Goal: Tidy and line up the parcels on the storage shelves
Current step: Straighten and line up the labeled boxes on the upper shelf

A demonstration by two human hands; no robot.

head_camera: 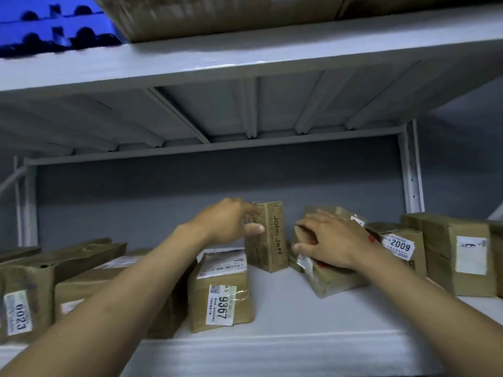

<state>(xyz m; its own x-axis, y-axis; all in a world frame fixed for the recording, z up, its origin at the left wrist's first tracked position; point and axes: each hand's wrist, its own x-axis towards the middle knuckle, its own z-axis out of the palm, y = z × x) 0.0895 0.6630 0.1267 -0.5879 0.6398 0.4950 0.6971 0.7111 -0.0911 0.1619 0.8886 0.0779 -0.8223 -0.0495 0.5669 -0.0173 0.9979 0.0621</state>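
Note:
Brown cardboard parcels stand along a white metal shelf (pixel 285 317). My left hand (pixel 231 221) grips the upper left side of a tall upright box printed "John Jeff" (pixel 272 240), thumb on its front face. My right hand (pixel 329 242) grips a tilted taped parcel (pixel 330 278) right of that box, fingers curled over its top left corner. A parcel labelled 9367 (pixel 221 291) lies in front of the tall box. On the right stand a parcel labelled 2009 (pixel 401 247) and a larger box (pixel 457 254). At the left lies a parcel labelled 0023 (pixel 24 300).
The upper shelf (pixel 245 58) overhangs close above and carries large cartons (pixel 217 14). A grey back wall (pixel 136 197) closes the bay, with a white upright post (pixel 411 170) at the right. Bare shelf shows between the 9367 parcel and the tilted parcel.

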